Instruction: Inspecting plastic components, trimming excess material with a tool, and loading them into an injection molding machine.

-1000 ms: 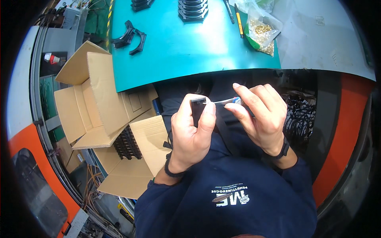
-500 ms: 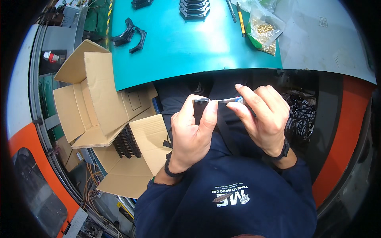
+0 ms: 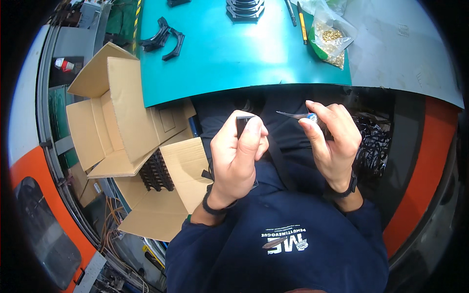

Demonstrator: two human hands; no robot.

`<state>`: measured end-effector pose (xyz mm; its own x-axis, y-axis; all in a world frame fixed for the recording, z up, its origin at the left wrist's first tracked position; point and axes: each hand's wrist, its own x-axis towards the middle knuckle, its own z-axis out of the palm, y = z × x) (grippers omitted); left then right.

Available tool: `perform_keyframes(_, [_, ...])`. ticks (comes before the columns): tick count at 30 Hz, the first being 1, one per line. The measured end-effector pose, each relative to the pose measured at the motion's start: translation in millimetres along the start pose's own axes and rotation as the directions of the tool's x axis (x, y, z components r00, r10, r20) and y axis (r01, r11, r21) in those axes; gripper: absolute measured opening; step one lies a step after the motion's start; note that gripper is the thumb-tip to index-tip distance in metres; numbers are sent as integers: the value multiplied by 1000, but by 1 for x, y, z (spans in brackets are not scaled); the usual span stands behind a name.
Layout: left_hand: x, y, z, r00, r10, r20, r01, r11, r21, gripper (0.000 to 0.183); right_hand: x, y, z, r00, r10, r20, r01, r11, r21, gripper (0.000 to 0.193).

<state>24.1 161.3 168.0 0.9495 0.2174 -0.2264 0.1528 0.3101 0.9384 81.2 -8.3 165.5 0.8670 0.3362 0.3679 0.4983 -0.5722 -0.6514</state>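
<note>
1. Black and flat-ended, the small part (image 3: 243,120) sits between the thumb and fingers of my left hand (image 3: 236,154), above my lap and just short of the surface's near edge.
2. My left hand is closed on it, thumb pressed along the near side; most of the part is hidden.
3. My right hand (image 3: 338,134) pinches a slim pointed tool (image 3: 292,115), its tip aimed left, near the black part but not touching it.
4. Beyond my hands, the teal surface (image 3: 220,73) carries a stack of black curved brackets (image 3: 245,10), two loose curved pieces (image 3: 174,45) at left, a yellow pen (image 3: 303,30) and a clear bag (image 3: 337,39) of gold-coloured bits.
5. To my left stand open cardboard boxes (image 3: 126,107); the lower one holds black ribbed parts (image 3: 157,173).
</note>
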Motion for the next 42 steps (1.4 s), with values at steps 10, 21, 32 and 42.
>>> perform_keyframes(10, [1,1,-2,999,-25,-26,25,1000,12,24,-2,1,3,999,48,10,-49,999,20,27])
perform_keyframes(21, [2,-3,-6,1000,-16,10,18,984,-179,22,-6,2,9,996,92,18,-92,995,40,26])
perform_keyframes(32, [3,-3,-3,999,-22,-41,20,999,-38,27,-7,4,11,994,109,24,-110,993,52,24])
perform_keyframes(42, [3,-7,-5,1000,10,-15,-12,991,-136,20,-9,5,13,989,143,29,-145,987,66,23])
